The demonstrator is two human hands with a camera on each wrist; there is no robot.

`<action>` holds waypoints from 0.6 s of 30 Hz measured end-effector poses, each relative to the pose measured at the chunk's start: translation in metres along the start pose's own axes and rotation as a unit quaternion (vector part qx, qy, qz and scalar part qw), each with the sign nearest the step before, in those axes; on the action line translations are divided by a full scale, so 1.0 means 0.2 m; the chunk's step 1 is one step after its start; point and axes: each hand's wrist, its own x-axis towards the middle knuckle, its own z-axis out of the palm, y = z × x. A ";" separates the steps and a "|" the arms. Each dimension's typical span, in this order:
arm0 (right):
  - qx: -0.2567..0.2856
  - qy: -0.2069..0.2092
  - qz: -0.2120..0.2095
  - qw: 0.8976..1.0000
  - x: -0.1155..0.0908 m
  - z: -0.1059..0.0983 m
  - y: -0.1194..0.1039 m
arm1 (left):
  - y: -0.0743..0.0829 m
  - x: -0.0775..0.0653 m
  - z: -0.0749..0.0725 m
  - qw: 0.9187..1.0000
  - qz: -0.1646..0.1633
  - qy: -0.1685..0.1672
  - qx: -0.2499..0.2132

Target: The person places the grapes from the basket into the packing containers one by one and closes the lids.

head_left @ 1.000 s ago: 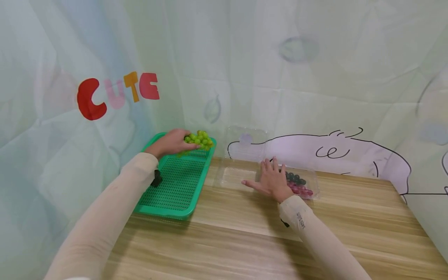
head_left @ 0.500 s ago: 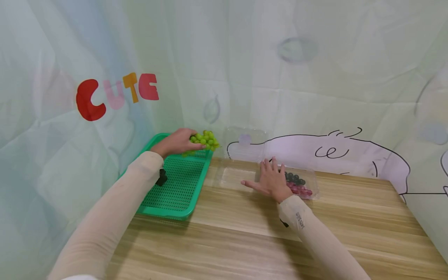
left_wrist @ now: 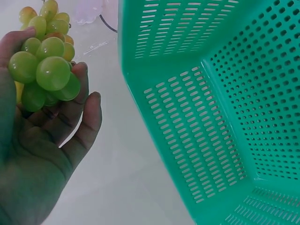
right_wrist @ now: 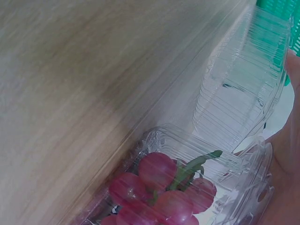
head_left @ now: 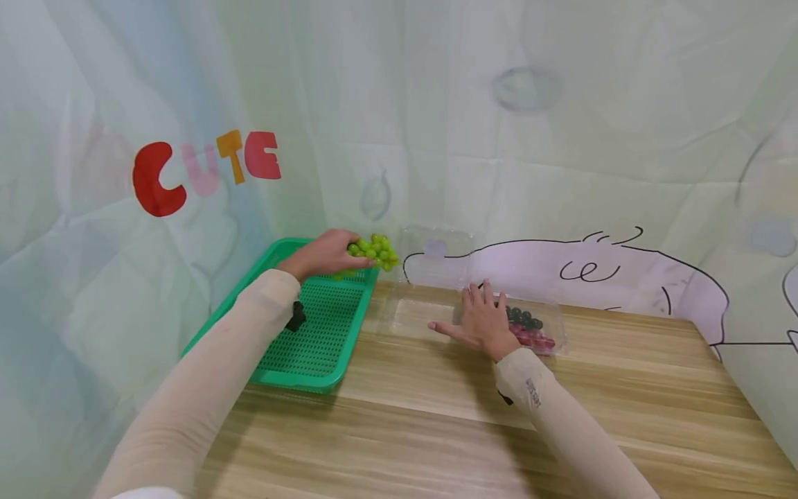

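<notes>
My left hand (head_left: 327, 254) pinches a bunch of green grapes (head_left: 380, 252) above the far right rim of the green basket (head_left: 339, 367). In the left wrist view, fingers and thumb curl round the green grapes (left_wrist: 47, 70), which hang outside the basket wall (left_wrist: 154, 136). My right hand (head_left: 483, 322) spreads its fingers across clear plastic packaging, its thumb pointing left over an open clear clamshell box (head_left: 424, 315). Right of that hand, a second clear box holds dark grapes (head_left: 524, 319) and red grapes (head_left: 533, 338). The right wrist view shows red grapes (right_wrist: 157, 171) with a green stem inside clear plastic.
The raised clear lid (head_left: 436, 253) of the left box stands against the back curtain (head_left: 436, 173). A printed curtain with coloured letters (head_left: 158, 179) borders the wooden table (head_left: 436, 430) on the left. A black device (head_left: 297, 317) shows beside the left cuff.
My left hand has carried the green grapes rightward, from over the basket to past its far right rim. The right hand stays in place.
</notes>
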 end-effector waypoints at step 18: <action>-0.012 0.000 0.001 1.000 0.01 0.02 0.01 | 0.05 0.04 0.04 1.000 0.007 -0.020 -0.017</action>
